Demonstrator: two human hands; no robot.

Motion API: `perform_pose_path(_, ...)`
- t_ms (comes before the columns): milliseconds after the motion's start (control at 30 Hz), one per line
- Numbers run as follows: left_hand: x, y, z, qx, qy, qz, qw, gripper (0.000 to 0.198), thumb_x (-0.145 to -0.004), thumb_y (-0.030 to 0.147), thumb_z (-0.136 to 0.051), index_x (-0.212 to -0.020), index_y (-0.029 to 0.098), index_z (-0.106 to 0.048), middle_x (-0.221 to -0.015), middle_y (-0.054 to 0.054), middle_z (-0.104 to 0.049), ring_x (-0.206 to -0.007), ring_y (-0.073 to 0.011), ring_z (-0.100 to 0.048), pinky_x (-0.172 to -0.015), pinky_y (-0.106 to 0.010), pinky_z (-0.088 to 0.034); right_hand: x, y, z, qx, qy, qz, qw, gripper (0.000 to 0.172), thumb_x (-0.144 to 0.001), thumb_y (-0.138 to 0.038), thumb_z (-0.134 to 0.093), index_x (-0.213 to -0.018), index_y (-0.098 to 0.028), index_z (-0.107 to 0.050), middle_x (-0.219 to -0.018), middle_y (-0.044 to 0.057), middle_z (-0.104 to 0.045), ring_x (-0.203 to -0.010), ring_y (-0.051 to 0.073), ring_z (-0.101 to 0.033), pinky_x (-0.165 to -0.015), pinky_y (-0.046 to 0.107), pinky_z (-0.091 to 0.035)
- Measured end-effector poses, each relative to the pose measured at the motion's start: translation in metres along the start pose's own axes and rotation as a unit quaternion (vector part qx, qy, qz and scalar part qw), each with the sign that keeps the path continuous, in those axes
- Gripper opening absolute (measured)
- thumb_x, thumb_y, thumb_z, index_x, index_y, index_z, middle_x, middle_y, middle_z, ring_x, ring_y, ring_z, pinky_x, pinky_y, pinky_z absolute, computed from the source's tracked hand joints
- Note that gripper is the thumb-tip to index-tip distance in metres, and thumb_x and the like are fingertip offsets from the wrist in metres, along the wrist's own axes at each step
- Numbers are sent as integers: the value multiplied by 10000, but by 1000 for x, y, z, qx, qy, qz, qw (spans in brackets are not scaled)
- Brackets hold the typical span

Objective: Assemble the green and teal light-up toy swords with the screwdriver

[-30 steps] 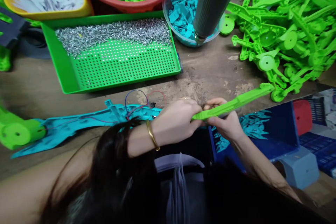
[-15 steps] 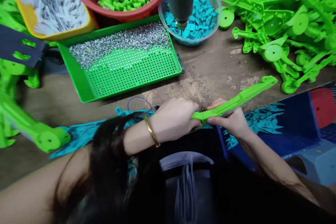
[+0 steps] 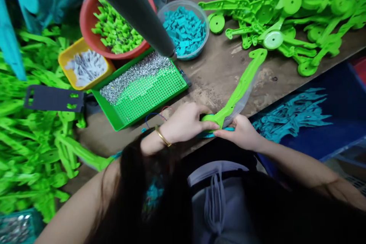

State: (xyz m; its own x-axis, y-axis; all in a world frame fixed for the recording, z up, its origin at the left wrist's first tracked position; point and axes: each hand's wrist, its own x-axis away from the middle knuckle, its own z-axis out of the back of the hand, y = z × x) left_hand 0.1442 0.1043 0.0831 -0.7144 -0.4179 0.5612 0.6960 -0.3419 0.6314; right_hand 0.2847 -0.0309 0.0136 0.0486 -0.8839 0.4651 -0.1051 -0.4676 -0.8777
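left hand (image 3: 185,124) | right hand (image 3: 241,133) | both grip green plastic part (image 3: 243,85)

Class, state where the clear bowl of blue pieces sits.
Head view, top centre: the clear bowl sits between the red bowl on its left and the green parts on its right.

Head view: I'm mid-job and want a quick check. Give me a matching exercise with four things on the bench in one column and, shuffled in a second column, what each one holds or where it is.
Column 1
1. red bowl
2. clear tub
3. green tray
4. long green part

Column 2
a. holds silver screws
b. gripped by the left hand and the right hand
c. holds small green parts
d. holds turquoise pieces

Pairs: 1-c, 2-d, 3-a, 4-b
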Motion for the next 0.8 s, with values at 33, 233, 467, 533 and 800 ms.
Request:
perform_pose_path(33, -1, 0, 0, 6, -7, 1, 1000, 313, -765, 447, -686, -860, 154, -744, -600, 30, -607, -546, -95, -462, -541, -236, -267, 1, 1, -1, -1, 13, -6, 1000, 370, -658, -329, -801, -974, -167, -696, -1016, 74, -744, -954, 250, -702, -902, 420, -553)
perform_pose_path(233, -2, -2, -2, 55, -83, 7, 995, 405, -761, 535, -643, -866, 152, -723, -697, 12, -657, -634, -130, -543, -573, -229, -348, -19, -25, 31, -108, 56, 22, 992, 509, -608, -511, -813, -955, -182, -638, -966, 68, -744, -866, 213, -708, -796, 368, -586)
perform_pose_path(467, -9, -4, -16, 16, -85, -10, 996, 375, -795, 526, -628, -877, 170, -712, -776, -1, -697, -717, -170, -616, -656, -254, -411, -50, -76, 74, -132, 161, 116, 971, 543, -613, -647, -746, -795, -151, -623, -657, 44, -686, -584, 158, -650, -585, 279, -539)
perform_pose_path(533, -13, -3, -23, -33, -83, -28, 996, 343, -826, 491, -618, -891, 167, -712, -811, -22, -700, -759, -189, -631, -703, -273, -432, -56, -68, 72, -68, 196, 111, 972, 552, -694, -702, -628, -795, -159, -611, -631, 36, -665, -554, 159, -627, -560, 283, -517)
perform_pose_path(800, 75, 41, -25, -45, 311, -202, 928, 149, -915, 224, -540, -998, 185, -658, -950, -86, -660, -913, -213, -628, -798, -358, -522, -61, -60, 87, 429, 284, 57, 855, 438, -868, -534, -487, -672, -163, -612, -687, 131, -662, -713, 258, -625, -658, 345, -405)
